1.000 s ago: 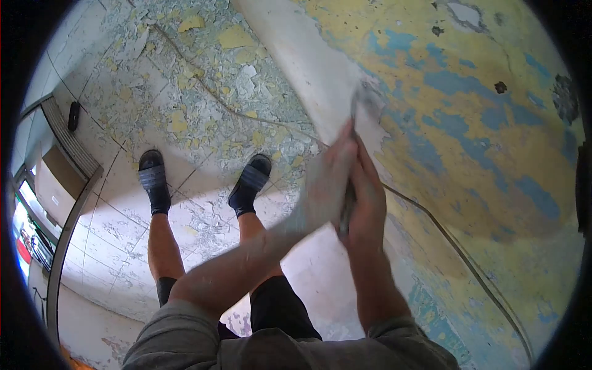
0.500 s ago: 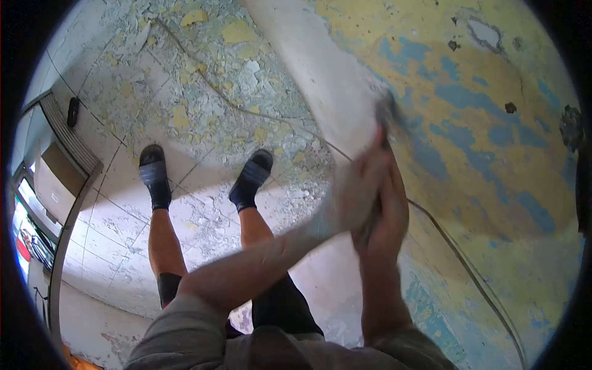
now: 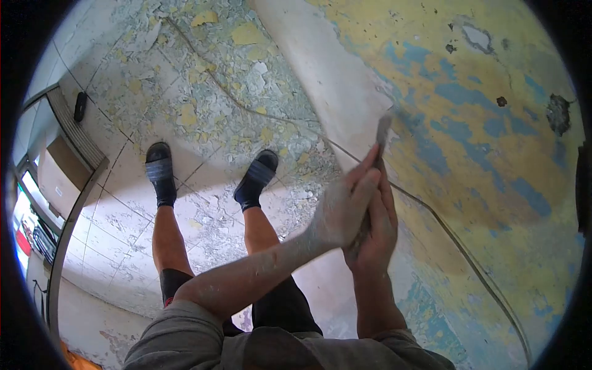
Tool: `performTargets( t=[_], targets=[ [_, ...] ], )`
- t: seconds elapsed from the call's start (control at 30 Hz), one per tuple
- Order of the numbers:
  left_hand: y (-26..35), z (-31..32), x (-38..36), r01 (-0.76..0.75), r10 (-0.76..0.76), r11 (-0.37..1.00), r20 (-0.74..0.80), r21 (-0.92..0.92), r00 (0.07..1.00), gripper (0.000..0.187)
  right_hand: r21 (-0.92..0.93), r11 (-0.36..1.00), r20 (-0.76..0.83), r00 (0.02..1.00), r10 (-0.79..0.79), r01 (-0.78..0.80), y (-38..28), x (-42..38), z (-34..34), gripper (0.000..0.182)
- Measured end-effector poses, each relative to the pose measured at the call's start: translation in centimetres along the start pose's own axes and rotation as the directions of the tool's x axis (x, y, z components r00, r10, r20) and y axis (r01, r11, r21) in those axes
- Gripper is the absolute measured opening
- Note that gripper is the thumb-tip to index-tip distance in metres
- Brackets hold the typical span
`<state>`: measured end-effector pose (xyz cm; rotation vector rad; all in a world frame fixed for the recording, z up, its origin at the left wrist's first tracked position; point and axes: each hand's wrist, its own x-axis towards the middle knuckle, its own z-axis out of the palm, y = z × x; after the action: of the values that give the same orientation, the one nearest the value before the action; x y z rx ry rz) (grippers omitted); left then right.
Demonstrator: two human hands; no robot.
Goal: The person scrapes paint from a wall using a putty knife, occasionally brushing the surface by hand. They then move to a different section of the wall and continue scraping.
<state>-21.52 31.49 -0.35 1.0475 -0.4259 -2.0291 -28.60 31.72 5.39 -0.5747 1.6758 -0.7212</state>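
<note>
A narrow metal scraper [image 3: 383, 131] points up and away from me, its flat blade close to the border of bare white plaster and old paint on the wall [image 3: 459, 129]. My left hand [image 3: 342, 211] is closed round its upper part, with a finger stretched along the tool toward the blade. Lower down, my right hand [image 3: 379, 237] wraps the handle, which is mostly hidden between both palms. Pale dust coats the left hand and forearm. Yellow paint with blue patches covers much of the wall.
Paint flakes [image 3: 246, 34] litter the tiled floor [image 3: 120, 213] around my sandalled feet [image 3: 161, 176]. A cable [image 3: 228, 95] crosses the floor and runs along the wall. At left stand a framed edge [image 3: 86, 197], a cardboard box [image 3: 61, 176] and a small black object [image 3: 80, 106].
Both hands have drawn back toward me with the scraper, so its blade has moved down in view. The blade, blurred by motion before, now shows sharply. My feet stay put.
</note>
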Motion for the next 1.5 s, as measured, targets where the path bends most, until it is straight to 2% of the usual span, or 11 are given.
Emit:
performTargets(
  t=[0.27,0.33,0.47,0.53,0.77,0.9,1.1,1.13,1.2,1.33,1.5],
  targets=[
    [0.1,-1.9,6.1,-0.149,0.124,0.977,-0.161,-0.155,0.979,0.057,-0.002,0.982,-0.019,0.982,0.187,-0.187,-1.6,6.9,2.0,0.049],
    [-1.0,-1.4,3.4,-0.12,0.115,0.993,-0.175,-0.021,0.978,0.054,-0.176,0.974,0.022,0.99,-0.14,0.142,-0.1,3.2,1.5,0.049],
    [0.1,-2.1,5.7,-0.142,0.153,0.977,-0.063,0.158,0.986,0.057,0.15,0.985,0.022,0.996,-0.088,0.084,-0.7,5.9,2.1,0.049],
    [1.4,-4.5,9.6,0.298,-0.315,0.909,-0.01,-0.29,0.949,0.058,-0.026,0.997,0.108,0.992,-0.067,0.07,-0.2,9.5,2.0,0.049],
    [0.9,-3.4,5.1,-0.194,0.198,0.98,-0.166,0.043,0.966,0.052,0.118,0.976,0.044,0.981,-0.187,0.181,-0.7,5.8,4.2,0.051],
    [2.7,-7.3,11.9,0.238,-0.254,0.959,-0.099,-0.15,0.962,0.053,-0.081,0.992,0.146,0.983,0.109,-0.098,-1.2,14.6,5.5,0.052],
    [-0.6,-6.6,10.2,-0.473,0.542,0.811,-0.14,0.343,0.828,0.051,0.06,0.98,0.068,0.979,-0.191,0.187,-0.5,9.4,6.3,0.045],
    [0.1,-7.9,11.4,-0.462,0.531,0.819,-0.142,0.34,0.836,0.051,0.058,0.983,0.062,0.982,-0.179,0.175,-0.1,11.9,6.9,0.045],
    [2.4,-10.6,14.4,0.192,-0.234,0.948,-0.143,-0.255,0.962,0.05,-0.01,0.994,0.12,0.987,0.109,-0.109,-0.1,16.9,8.6,0.047],
    [-0.6,-9.0,11.5,-0.415,0.401,0.909,-0.327,0.03,0.856,0.039,-0.017,0.989,0.073,0.986,-0.148,0.15,1.3,12.6,9.5,0.045],
    [3.8,-10.9,15.3,0.031,-0.093,0.98,-0.315,-0.196,0.945,0.037,-0.109,0.99,0.116,0.99,-0.074,0.087,-0.6,18.1,10.1,0.044]
  ],
)
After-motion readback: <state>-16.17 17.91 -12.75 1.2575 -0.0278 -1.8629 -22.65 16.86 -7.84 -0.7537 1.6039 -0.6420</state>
